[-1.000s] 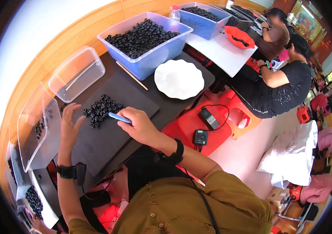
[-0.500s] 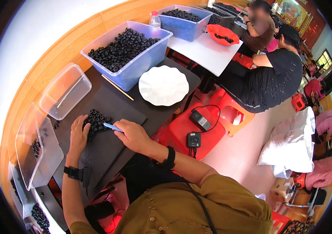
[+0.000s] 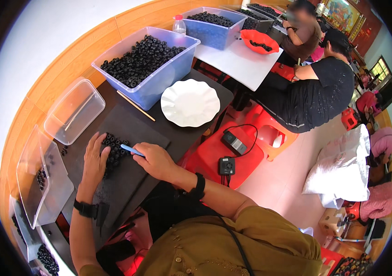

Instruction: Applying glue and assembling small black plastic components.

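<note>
My right hand (image 3: 156, 162) is closed around a slim light-blue tool (image 3: 130, 149), shaped like a pen or a knife handle. Its tip points left, into a small pile of black ring-shaped pieces (image 3: 114, 157) on the dark table (image 3: 129, 120). On the pile's left side, my left hand (image 3: 95, 161) lies with fingers stretched and apart, its thumb and fingertips at the edge of the pieces. Whether it touches any of them I cannot tell. Several stray black pieces (image 3: 64, 150) rest near the clear container to the left.
Behind the pile stands a large clear tub (image 3: 168, 69) heaped with black rings. Beside it are a wooden stick (image 3: 136, 106) and a white scalloped plate (image 3: 190, 103). Clear containers (image 3: 75, 110) (image 3: 44, 184) line the left. A red stool (image 3: 223, 156) carries black devices; a co-worker (image 3: 313, 87) sits beyond.
My left hand has shifted slightly, its fingers now straighter and more spread beside the pile. My right hand keeps the blue tool in nearly the same place. The whole view has tilted a little.
</note>
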Demonstrator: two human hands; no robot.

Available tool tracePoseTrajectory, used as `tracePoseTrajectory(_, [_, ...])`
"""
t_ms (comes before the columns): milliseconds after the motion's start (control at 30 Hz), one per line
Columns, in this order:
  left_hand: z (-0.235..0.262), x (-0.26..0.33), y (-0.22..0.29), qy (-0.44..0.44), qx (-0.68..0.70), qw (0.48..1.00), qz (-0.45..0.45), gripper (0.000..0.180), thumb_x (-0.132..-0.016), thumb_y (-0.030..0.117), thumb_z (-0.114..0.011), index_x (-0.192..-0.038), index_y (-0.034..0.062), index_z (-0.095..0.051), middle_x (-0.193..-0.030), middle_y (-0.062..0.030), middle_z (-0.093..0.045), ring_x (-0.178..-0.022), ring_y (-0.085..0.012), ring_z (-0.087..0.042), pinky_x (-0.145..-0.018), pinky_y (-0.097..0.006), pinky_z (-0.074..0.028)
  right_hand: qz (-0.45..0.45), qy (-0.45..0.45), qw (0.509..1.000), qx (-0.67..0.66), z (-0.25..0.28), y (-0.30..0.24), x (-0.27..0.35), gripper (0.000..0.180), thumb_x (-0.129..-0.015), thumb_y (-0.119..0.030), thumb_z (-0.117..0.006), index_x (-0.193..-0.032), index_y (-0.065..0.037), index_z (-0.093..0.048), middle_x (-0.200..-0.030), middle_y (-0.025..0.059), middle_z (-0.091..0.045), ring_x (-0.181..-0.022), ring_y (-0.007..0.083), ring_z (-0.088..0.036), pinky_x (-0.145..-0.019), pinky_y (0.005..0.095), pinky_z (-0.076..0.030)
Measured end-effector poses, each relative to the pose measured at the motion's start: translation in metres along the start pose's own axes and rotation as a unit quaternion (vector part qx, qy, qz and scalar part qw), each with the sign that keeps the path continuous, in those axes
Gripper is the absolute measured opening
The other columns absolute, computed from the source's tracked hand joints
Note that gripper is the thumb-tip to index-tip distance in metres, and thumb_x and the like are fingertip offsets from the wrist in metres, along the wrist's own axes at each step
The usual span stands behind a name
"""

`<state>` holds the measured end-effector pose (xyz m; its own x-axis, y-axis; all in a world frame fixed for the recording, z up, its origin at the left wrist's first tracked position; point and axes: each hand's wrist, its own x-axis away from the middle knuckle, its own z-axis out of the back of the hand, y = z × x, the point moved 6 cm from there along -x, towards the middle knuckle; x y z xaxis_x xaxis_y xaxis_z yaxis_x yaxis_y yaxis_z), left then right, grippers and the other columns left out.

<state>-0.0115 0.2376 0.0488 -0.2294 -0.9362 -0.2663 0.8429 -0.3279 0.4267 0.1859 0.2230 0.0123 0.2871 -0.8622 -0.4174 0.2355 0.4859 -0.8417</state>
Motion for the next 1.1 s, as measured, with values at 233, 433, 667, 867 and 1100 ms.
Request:
tracePoseTrajectory(233, [-0.025, -0.009, 0.006, -0.049, -0.056, 0.996, -0.047, 0.038, -0.094, 0.026, -0.054, -0.128, 0.0099, -0.053, -0.136, -0.0171, -0.047, -0.129, -0.0371, -0.040, -0.105, -0.045, -0.033, -0.003, -0.001, 1.000, -0.023, -0.001, 0.004, -0.004, 0.015, -0.088, -0.017, -0.056, -0.087, -0.002, -0.053, -0.080, 0.0186, -0.058, -0.079, 0.0407, -0.056, -0.067, 0.0492, -0.042])
tracePoseTrajectory(433, [-0.012, 0.010, 0.007, -0.051, -0.055, 0.996, -0.042, 0.038, -0.090, 0.023, -0.060, -0.125, 0.0093, -0.055, -0.132, -0.0162, -0.049, -0.124, -0.0360, -0.044, -0.101, -0.045, -0.036, 0.001, 0.013, 1.000, 0.000, -0.003, 0.005, -0.005, 0.017, -0.089, -0.018, -0.055, -0.086, -0.002, -0.053, -0.080, 0.0185, -0.058, -0.080, 0.0407, -0.056, -0.068, 0.0495, -0.041])
tracePoseTrajectory(667, [-0.011, -0.012, 0.025, -0.008, -0.156, 0.987, -0.027, 0.040, -0.090, 0.031, -0.059, -0.126, 0.0118, -0.055, -0.139, -0.0158, -0.041, -0.123, -0.0372, -0.045, -0.099, -0.051, -0.035, -0.005, 0.016, 1.000, 0.021, -0.005, 0.006, -0.005, 0.016, -0.088, -0.018, -0.055, -0.085, -0.002, -0.054, -0.080, 0.0185, -0.059, -0.080, 0.0411, -0.056, -0.069, 0.0503, -0.042])
tracePoseTrajectory(867, [-0.031, -0.030, 0.015, -0.055, -0.146, 0.986, 0.055, 0.041, -0.092, 0.036, -0.055, -0.127, 0.0141, -0.055, -0.135, -0.0146, -0.045, -0.124, -0.0351, -0.044, -0.100, -0.050, -0.033, -0.017, 0.012, 1.000, 0.019, -0.005, 0.005, -0.005, 0.016, -0.087, -0.019, -0.056, -0.084, -0.003, -0.054, -0.079, 0.0195, -0.059, -0.079, 0.0416, -0.056, -0.069, 0.0506, -0.042])
tracePoseTrajectory(1100, [-0.037, -0.012, 0.025, -0.062, -0.128, 0.990, 0.005, 0.042, -0.090, 0.034, -0.056, -0.127, 0.0139, -0.054, -0.128, -0.0115, -0.049, -0.119, -0.0314, -0.047, -0.099, -0.048, -0.034, -0.023, 0.020, 0.998, 0.049, -0.007, 0.011, -0.007, 0.016, -0.087, -0.018, -0.056, -0.089, -0.002, -0.058, -0.083, 0.0176, -0.062, -0.081, 0.0393, -0.058, -0.069, 0.0469, -0.044])
